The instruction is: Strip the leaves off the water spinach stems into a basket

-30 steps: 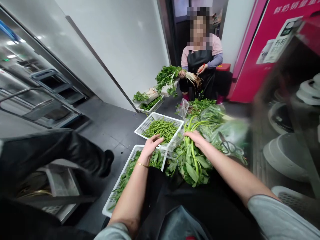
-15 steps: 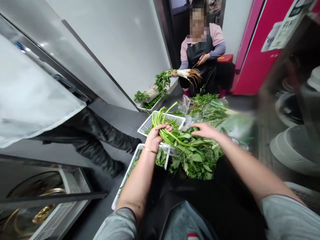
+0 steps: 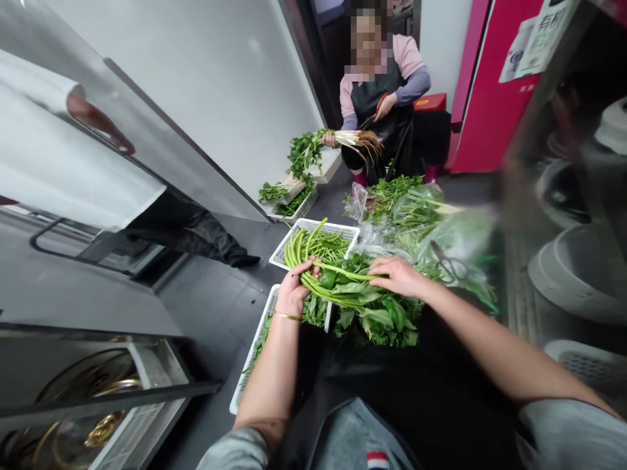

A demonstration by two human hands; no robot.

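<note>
My left hand (image 3: 297, 292) is closed around a bunch of long green vegetable stems (image 3: 337, 297), whose bare ends curve up and to the left over the white baskets. My right hand (image 3: 398, 275) has its fingers pressed together at one stem of the bunch, where the leaves begin. Broad dark leaves (image 3: 392, 320) hang below it over my black apron. Just beyond my left hand is a white basket (image 3: 281, 253) holding cut green stems. A second white basket (image 3: 247, 369) with leaves in it sits beside my left forearm.
Scissors (image 3: 443, 261) rest on plastic-bagged greens (image 3: 460, 235) to the right. Ahead, a co-worker (image 3: 392, 85) holds rooted greens (image 3: 360, 140) and red-handled scissors (image 3: 381, 104). Another person's dark trouser leg (image 3: 206, 238) is at left. A metal shelf (image 3: 166, 385) stands lower left.
My right hand has come down from above the leaves onto a stem of the bunch. My left hand has shifted slightly left and down. The person at left has moved further left.
</note>
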